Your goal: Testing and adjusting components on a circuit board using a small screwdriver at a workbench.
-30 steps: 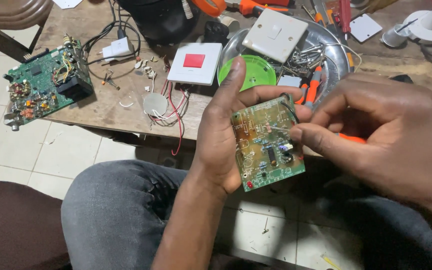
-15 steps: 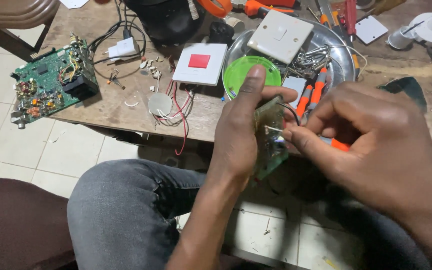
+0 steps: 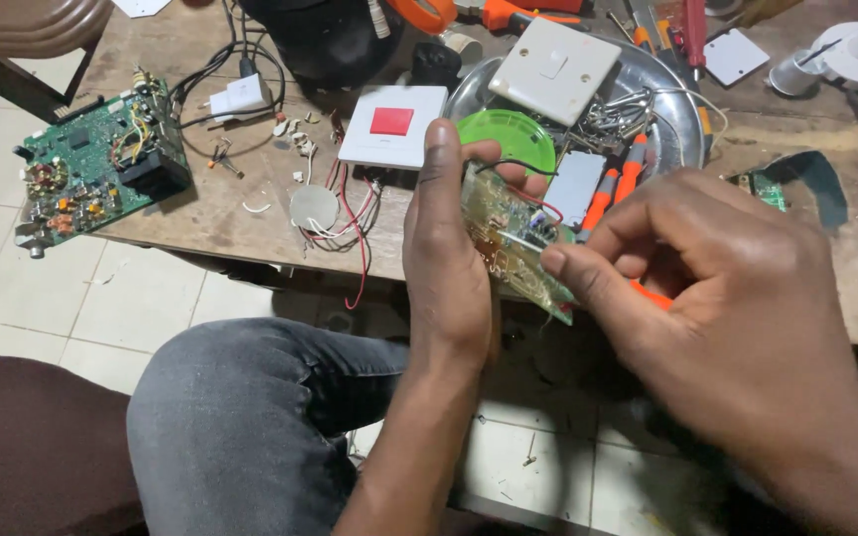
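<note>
Fingers of the left hand [image 3: 446,268] clamp a small circuit board [image 3: 508,236] edge-on; the right hand [image 3: 717,298] pinches its near edge.

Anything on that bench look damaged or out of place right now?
Yes: the large green circuit board overhangs the wooden table's left edge. Loose red and white wires dangle off the front edge, with snipped bits scattered around. The small green circuit board sits steady in the left hand.
</note>
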